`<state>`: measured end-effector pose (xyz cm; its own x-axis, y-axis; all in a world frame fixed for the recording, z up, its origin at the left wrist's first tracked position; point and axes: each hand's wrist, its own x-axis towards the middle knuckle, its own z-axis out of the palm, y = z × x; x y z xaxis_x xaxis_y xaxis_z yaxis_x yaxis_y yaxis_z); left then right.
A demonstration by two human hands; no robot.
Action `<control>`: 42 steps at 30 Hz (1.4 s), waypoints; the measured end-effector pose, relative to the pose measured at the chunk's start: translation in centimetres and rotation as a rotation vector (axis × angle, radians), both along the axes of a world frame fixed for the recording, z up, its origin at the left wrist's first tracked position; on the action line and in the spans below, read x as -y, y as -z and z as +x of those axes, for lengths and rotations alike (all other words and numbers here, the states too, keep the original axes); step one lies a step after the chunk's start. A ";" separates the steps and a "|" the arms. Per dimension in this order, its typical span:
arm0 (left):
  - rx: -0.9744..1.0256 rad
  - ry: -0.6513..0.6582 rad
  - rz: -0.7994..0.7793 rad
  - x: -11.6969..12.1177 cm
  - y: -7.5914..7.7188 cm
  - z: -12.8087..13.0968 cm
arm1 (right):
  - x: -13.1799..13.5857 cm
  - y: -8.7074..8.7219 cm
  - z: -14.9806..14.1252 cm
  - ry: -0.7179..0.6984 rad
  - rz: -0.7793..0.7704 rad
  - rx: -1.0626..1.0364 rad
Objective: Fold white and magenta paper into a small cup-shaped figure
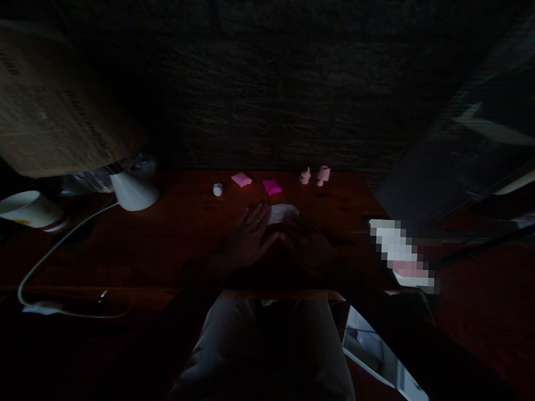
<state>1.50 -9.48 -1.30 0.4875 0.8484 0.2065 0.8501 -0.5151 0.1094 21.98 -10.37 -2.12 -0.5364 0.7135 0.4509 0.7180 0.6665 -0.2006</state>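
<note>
A flat white piece [283, 213], soft-looking, lies on the dark brown wooden table [181, 238]. My left hand [249, 238] rests at its left edge, palm down with fingers stretched; a ring shows on one finger. On the right edge lies my right hand [310, 247], fingers stretched and flat, dim in shadow. Beyond the hands are a small white lump [218, 189], a light pink pillow-shaped piece [242, 179] and a magenta one [272, 187]. Two small pale pink shaped pieces, one lower [304, 176] and one lamp-like [323, 175], stand farther right.
At left stand a white cone-shaped base [135, 193] with a cable [47, 262], a paper cup [25, 209] and a large brown printed paper bag or box [45, 102]. A blurred-out bright device [400, 253] sits at the right edge. A dark wall [276, 94] rises behind.
</note>
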 end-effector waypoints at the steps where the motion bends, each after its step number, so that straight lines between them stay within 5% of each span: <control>1: -0.010 0.034 -0.003 0.2 0.0 0.0 | 0.0 0.0 0.0 0.005 0.006 -0.001; 10: -0.002 0.073 -0.032 1.3 -0.4 -0.1 | -0.5 0.0 0.0 -0.084 -0.032 0.005; 25: 0.017 0.084 -0.039 1.4 -1.0 0.3 | -0.3 -0.2 0.2 0.098 -0.041 -0.013; 42: 0.052 0.191 -0.031 1.0 -0.9 0.6 | 0.2 -1.1 -0.3 0.138 -0.096 0.017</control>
